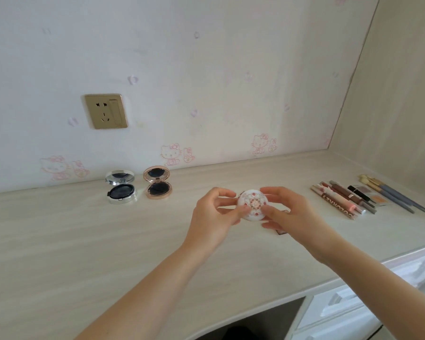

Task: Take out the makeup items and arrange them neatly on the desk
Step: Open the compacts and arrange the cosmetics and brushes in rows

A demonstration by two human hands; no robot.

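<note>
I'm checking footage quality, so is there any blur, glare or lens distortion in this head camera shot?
Head view: soft, even light with faint shadows; wide-angle distortion bows the desk; the left hand and right hand gripping the white compact look slightly blurred; the silver compact shows small highlights, no harsh glare.

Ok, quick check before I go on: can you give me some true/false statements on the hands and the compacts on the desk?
1. The left hand and right hand both hold the white floral compact. True.
2. That compact is open. False: it looks closed, patterned lid facing the camera.
3. The silver compact and rose-gold compact stand open near the wall. True.
4. The silver compact is right of the rose-gold one. False: it is on its left.
5. The pencils and brushes lie at the left end of the desk. False: they lie in a row at the right end.
</note>
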